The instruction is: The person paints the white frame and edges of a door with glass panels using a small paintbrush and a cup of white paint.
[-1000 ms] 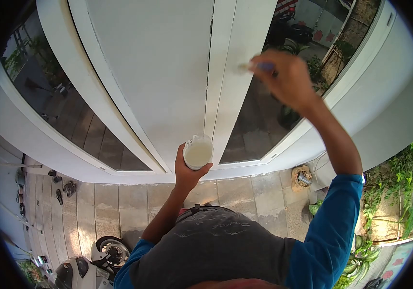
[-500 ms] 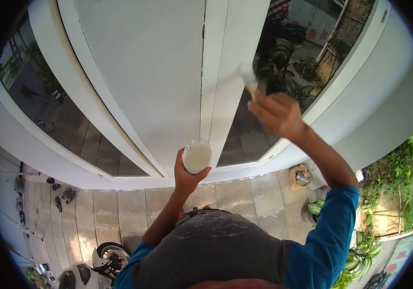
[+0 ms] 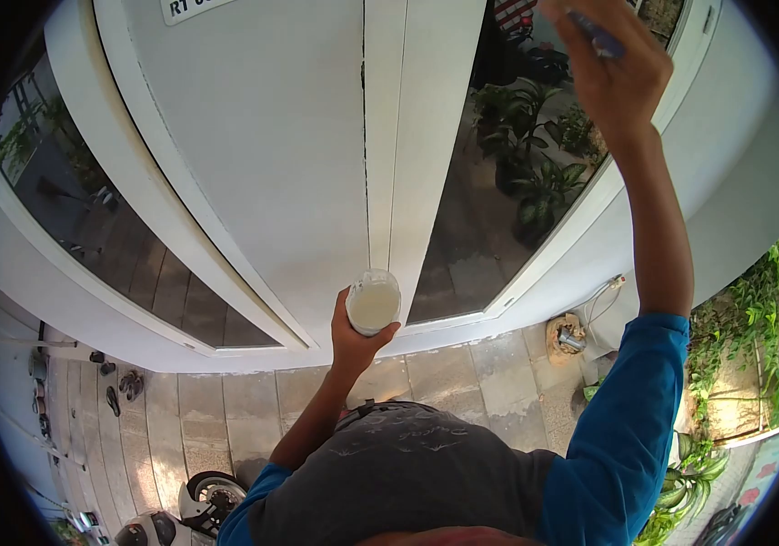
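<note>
One cup (image 3: pixel 374 307) in left hand (image 3: pixel 356 344)

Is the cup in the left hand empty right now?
No, the cup is not empty: a pale liquid shows through its open top, above the left hand. Exact depth: cannot tell.

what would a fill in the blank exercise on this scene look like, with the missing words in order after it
The left hand holds a cup with its open top facing ____.
The right hand grips a handle, and the sleeve on that arm is ____.
In the picture, the sandals lie on the floor to the ____ of the grey shirt.

Missing words: up; blue; left
</note>
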### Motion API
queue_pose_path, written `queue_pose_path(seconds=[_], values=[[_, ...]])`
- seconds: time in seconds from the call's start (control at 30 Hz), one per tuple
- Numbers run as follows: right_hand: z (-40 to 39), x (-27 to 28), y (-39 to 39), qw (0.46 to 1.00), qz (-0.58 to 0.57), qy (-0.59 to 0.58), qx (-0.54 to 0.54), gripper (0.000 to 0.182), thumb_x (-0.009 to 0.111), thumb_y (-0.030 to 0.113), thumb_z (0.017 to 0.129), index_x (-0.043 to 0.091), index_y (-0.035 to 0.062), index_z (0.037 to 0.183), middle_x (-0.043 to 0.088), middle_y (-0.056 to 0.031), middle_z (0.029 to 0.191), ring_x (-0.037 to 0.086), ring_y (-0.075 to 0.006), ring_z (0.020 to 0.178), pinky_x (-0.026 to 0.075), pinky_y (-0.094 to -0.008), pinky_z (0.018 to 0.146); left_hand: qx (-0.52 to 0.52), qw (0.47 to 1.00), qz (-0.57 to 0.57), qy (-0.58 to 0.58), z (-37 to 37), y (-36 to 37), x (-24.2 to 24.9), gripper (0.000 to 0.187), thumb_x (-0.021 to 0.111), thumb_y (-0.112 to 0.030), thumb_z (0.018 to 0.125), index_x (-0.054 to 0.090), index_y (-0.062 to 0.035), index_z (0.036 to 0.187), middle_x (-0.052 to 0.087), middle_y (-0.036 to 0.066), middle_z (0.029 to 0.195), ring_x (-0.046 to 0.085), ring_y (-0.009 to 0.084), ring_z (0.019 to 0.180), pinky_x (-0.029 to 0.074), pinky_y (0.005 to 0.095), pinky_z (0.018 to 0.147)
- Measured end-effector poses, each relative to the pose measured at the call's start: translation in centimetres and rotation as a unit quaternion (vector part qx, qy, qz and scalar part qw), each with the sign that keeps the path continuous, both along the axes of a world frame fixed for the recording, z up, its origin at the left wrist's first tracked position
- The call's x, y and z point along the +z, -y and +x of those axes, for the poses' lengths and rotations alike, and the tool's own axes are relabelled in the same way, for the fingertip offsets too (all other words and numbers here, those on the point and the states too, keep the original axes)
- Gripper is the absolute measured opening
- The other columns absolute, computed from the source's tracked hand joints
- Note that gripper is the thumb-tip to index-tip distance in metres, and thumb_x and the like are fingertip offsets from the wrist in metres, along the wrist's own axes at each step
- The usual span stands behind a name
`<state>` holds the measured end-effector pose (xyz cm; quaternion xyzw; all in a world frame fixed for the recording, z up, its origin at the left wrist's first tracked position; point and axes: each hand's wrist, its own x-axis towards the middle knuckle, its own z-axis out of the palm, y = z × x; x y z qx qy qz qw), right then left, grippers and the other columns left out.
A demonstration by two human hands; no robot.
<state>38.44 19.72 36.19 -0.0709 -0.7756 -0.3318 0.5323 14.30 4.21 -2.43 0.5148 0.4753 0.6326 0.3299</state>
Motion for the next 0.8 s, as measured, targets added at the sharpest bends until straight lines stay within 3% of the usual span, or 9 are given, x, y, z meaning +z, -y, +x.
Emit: queue_pose_path(seconds=[0.07, 0.17, 0.27, 0.37, 0.5, 0.57, 0.6, 0.7, 0.8], values=[[-0.1, -2.6, -1.0, 0.996, 0.072, 0.054, -0.019, 0.021, 0.083, 0.007, 0.081, 0.077, 0.008, 0.102, 0.076, -0.0089, 0.099, 0.074, -0.0239, 0.082, 0.06, -0.0309, 0.068, -0.005, 1.0, -0.004, 0.002, 0.1, 0.0, -0.1, 0.081, 0.091, -0.012, 0.069, 0.048, -0.0029, 0.138, 0.066, 0.011, 0.123, 0.065, 0.0228, 0.114, 0.052, 0.0387, 0.099], [0.5, -11.5, 0.8, 0.984, -0.002, 0.17, -0.062, 0.034, 0.078, 0.006, 0.071, 0.075, 0.0094, 0.104, 0.074, -0.0076, 0.11, 0.071, -0.0207, 0.081, 0.059, -0.0345, 0.067, 0.002, 1.0, 0.013, -0.011, 0.1, -0.3, 0.1, 0.076, 0.092, -0.011, 0.069, 0.052, -0.0041, 0.133, 0.066, 0.01, 0.118, 0.065, 0.0214, 0.11, 0.053, 0.0364, 0.096], [0.2, -18.2, 2.6, 0.934, -0.245, 0.26, -0.021, 0.02, 0.082, 0.01, 0.075, 0.071, 0.0086, 0.092, 0.073, -0.0046, 0.092, 0.069, -0.0207, 0.075, 0.056, -0.0335, 0.064, 0.004, 1.0, 0.02, -0.001, 0.2, -0.2, 0.1, 0.076, 0.092, -0.011, 0.069, 0.052, -0.004, 0.132, 0.066, 0.01, 0.117, 0.066, 0.0214, 0.109, 0.053, 0.0363, 0.095], [0.0, -15.9, 2.0, 0.937, -0.275, 0.214, 0.008, 0.016, 0.083, 0.01, 0.079, 0.073, 0.008, 0.091, 0.073, -0.0057, 0.088, 0.07, -0.0228, 0.076, 0.057, -0.0348, 0.066, 0.004, 1.0, 0.011, 0.013, 0.3, -0.1, 0.4, 0.076, 0.092, -0.012, 0.069, 0.052, -0.004, 0.132, 0.066, 0.01, 0.117, 0.066, 0.0212, 0.109, 0.053, 0.0362, 0.095], [0.7, -4.2, 0.5, 0.974, -0.22, 0.037, 0.044, 0.019, 0.082, 0.014, 0.087, 0.077, 0.0076, 0.104, 0.075, -0.0112, 0.099, 0.074, -0.025, 0.084, 0.061, -0.031, 0.073, 0.005, 1.0, 0.007, -0.004, 0.1, -0.1, -0.1, 0.078, 0.092, -0.012, 0.069, 0.05, -0.0031, 0.135, 0.067, 0.01, 0.12, 0.066, 0.0216, 0.111, 0.052, 0.037, 0.097], [1.0, -0.3, -0.1, 0.989, -0.131, 0.007, 0.066, 0.025, 0.082, 0.009, 0.082, 0.077, 0.0099, 0.107, 0.076, -0.0106, 0.106, 0.074, -0.0253, 0.086, 0.061, -0.0322, 0.076, 0.002, 1.0, -0.001, -0.015, 0.1, 0.0, -0.2, 0.081, 0.091, -0.013, 0.07, 0.048, -0.0023, 0.138, 0.066, 0.011, 0.123, 0.066, 0.0222, 0.113, 0.052, 0.0379, 0.099], [0.6, 1.0, 0.2, 0.996, -0.071, -0.005, 0.048, 0.019, 0.078, 0.005, 0.087, 0.075, 0.0042, 0.106, 0.074, -0.0129, 0.099, 0.074, -0.0236, 0.082, 0.059, -0.0323, 0.07, 0.004, 1.0, -0.001, -0.012, 0.1, 0.0, -0.2, 0.081, 0.091, -0.014, 0.07, 0.048, -0.002, 0.137, 0.067, 0.011, 0.122, 0.066, 0.0223, 0.113, 0.052, 0.0379, 0.099], [0.3, -1.0, -0.2, 0.999, -0.043, 0.001, 0.017, 0.014, 0.074, 0.002, 0.091, 0.073, -0.0015, 0.105, 0.072, -0.0157, 0.092, 0.073, -0.0219, 0.078, 0.056, -0.0318, 0.064, 0.003, 1.0, -0.004, -0.001, 0.3, -0.1, 0.1, 0.081, 0.091, -0.014, 0.07, 0.048, -0.0015, 0.138, 0.067, 0.012, 0.122, 0.066, 0.0225, 0.113, 0.053, 0.0379, 0.098], [0.5, -9.1, -0.5, 0.99, -0.003, 0.128, -0.066, 0.035, 0.082, 0.007, 0.07, 0.075, 0.0091, 0.103, 0.075, -0.009, 0.107, 0.074, -0.024, 0.087, 0.061, -0.0345, 0.071, 0.006, 1.0, -0.008, 0.005, 0.3, 0.2, -0.1, 0.082, 0.091, -0.014, 0.069, 0.048, -0.0015, 0.138, 0.067, 0.012, 0.122, 0.066, 0.0228, 0.113, 0.052, 0.0381, 0.098]])
